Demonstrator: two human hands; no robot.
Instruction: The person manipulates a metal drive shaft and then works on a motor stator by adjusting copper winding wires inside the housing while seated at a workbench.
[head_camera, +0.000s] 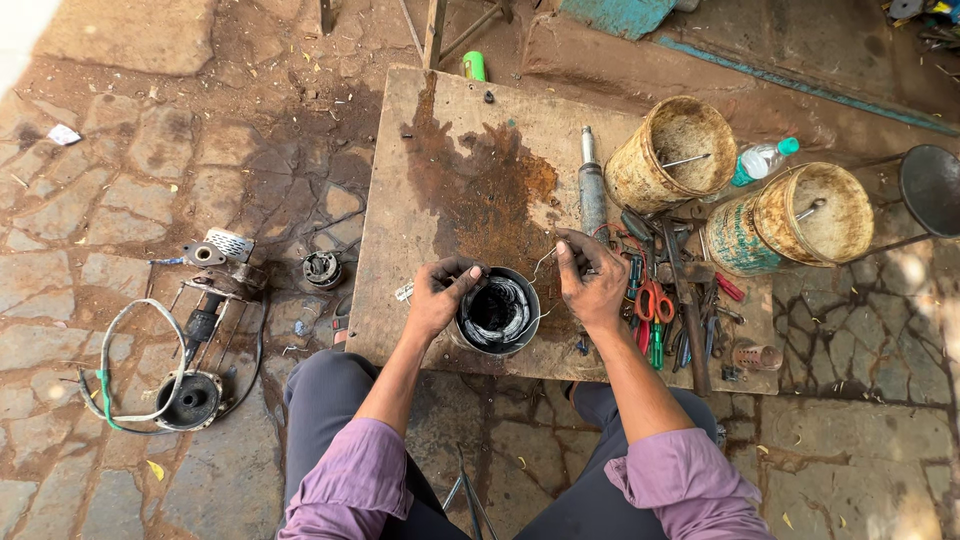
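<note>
The motor stator (498, 312), a round metal shell with grey wire windings packed inside, stands upright near the front edge of the rusty bench board (440, 150), about midway along it. The left hand (440, 292) rests on the stator's left rim, fingers curled together over the edge to steady it. The right hand (590, 275) sits just beside the right rim, thumb and forefinger pinching a thin winding wire (543, 262) that rises from the coils in a loop. Close to that hand, toward the board's right edge, lies a heap of hand tools (665, 300): screwdrivers, pliers, scissors with orange handles, a hammer. Two rusty tins (680, 150) lie on their sides at the far right corner, with a plastic water bottle (762, 160) between them. As a judgement: the fine wire could kink or snap if pulled sharply against the steel rim, and since the shell stands so near the front edge, a hard tug might tip it off the board.
</note>
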